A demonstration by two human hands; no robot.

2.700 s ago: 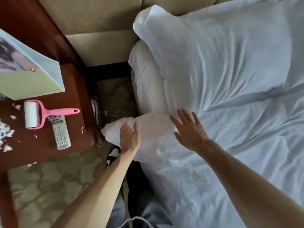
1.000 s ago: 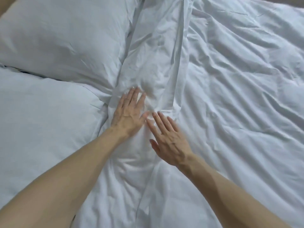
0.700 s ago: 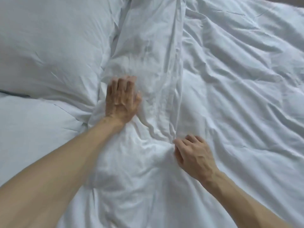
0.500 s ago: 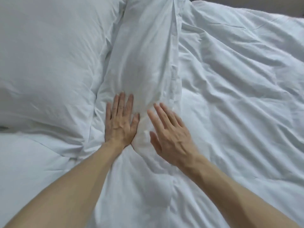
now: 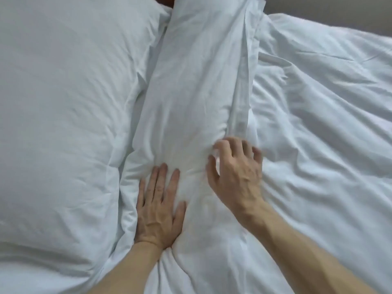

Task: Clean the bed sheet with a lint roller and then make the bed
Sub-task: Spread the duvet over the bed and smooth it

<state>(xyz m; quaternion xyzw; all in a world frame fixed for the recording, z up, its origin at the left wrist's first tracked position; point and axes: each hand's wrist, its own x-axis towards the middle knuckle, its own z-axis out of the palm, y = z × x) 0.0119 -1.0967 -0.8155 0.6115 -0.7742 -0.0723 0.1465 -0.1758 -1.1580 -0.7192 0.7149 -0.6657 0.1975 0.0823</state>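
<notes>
The left hand [image 5: 158, 209] is lying flat, fingers straight, pressing the near end of a long, plump white pillow [image 5: 191, 81]. The right hand [image 5: 235, 177], flat half a second ago, is now curling its fingers into the pillow's hemmed edge, bunching the soft cloth. The creased white sheet [image 5: 318, 124] is spreading rightward, and a bigger pillow [image 5: 63, 102] is lying to the left.

No writing, label, brand, number or sign can be read anywhere on the plain white bedding [image 5: 318, 145].
</notes>
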